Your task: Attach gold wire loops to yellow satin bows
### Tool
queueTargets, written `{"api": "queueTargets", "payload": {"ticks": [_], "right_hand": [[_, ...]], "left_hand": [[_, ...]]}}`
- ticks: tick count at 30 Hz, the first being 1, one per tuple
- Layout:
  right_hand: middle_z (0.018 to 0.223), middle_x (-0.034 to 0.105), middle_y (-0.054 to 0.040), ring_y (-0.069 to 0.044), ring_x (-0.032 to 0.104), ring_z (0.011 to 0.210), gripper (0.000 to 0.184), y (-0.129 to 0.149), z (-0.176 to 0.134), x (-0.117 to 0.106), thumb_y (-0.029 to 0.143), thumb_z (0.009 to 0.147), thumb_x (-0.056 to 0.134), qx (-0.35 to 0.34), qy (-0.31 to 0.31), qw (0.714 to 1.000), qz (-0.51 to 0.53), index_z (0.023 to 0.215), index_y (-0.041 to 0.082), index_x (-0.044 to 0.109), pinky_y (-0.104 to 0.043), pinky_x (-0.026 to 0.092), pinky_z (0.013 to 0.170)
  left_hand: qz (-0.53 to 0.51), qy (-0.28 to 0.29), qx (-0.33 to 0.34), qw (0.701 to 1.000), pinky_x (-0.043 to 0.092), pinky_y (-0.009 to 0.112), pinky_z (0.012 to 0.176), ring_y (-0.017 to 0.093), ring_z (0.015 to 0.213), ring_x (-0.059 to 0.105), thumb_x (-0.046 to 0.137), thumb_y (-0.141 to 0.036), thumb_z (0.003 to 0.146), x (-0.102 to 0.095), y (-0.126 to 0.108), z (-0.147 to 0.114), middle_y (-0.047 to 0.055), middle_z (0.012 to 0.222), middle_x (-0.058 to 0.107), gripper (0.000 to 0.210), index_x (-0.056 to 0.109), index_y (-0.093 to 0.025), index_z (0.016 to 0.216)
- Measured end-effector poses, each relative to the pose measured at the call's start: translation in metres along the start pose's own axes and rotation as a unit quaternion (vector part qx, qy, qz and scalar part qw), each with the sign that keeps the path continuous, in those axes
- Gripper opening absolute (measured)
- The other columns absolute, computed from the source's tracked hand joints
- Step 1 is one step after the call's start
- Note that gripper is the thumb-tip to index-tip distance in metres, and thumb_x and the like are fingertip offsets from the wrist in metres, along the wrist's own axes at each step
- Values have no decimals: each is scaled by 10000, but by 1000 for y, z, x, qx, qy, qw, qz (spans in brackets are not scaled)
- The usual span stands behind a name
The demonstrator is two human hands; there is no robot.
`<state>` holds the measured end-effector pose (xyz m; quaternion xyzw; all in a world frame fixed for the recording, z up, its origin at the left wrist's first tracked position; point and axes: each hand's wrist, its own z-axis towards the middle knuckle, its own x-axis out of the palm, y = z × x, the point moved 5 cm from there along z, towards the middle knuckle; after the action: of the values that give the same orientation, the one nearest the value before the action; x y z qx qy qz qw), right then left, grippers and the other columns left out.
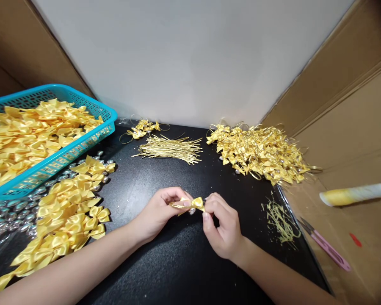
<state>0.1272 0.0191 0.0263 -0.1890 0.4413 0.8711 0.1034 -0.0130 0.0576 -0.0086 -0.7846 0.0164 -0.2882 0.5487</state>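
Note:
Above the middle of the black tabletop, my left hand is closed on a yellow satin ribbon bow and a loop of gold cord. A small silvery bell or bead shows just under the bow. From the other side, my right hand pinches at the bow's right end with thumb and forefinger; its exact grip is partly hidden. Beyond both hands lies a bundle of cut gold cords.
At left stands a blue basket full of bows, with loose bows and silvery beads beside it. A heap of corded bows, cord scraps, pink-handled scissors and a yellow-and-white tube lie at right.

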Motion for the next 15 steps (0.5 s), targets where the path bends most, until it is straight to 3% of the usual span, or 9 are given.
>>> {"api": "queueTargets", "payload": {"ticks": [15], "right_hand": [[715, 503, -13, -155, 474, 684, 152, 1, 4, 0, 65, 858, 422, -20, 12, 1000, -19, 810, 202, 471, -308, 410, 661]], "left_hand": [[5, 16, 1, 1000, 402, 222, 669, 100, 683, 582, 758, -253, 748, -1, 2, 1, 0, 726, 696, 156, 664, -164, 659]]}}
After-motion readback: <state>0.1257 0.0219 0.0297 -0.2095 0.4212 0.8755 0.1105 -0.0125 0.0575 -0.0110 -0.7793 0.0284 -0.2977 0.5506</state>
